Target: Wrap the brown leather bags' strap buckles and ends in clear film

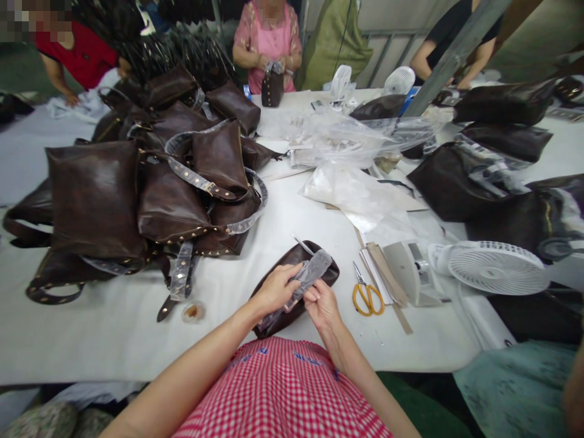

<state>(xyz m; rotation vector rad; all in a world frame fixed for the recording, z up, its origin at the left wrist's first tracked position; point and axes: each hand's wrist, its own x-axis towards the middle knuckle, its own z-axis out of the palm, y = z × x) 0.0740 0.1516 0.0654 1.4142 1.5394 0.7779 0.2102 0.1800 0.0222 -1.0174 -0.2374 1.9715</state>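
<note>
A dark brown leather bag (pixel 295 317) lies on the table right in front of me, its grey lining (pixel 314 267) pulled up out of the opening. My left hand (pixel 279 287) is closed on the lining from the left side. On the right side of the lining, my right hand (pixel 322 305) pinches its edge with thumb and fingertips. Part of the bag is hidden under both hands and the lining. To the right of my right hand lie scissors (pixel 367 298) with yellow handles, resting flat.
A heap of brown bags (pixel 95 201) covers the left of the table (pixel 228 347). A small round dish (pixel 193 312) sits near its edge. Cardboard strips (pixel 383 274), a white fan (pixel 497 267), plastic bags (pixel 351 188) and more bags (pixel 456 176) are right. Several people work around.
</note>
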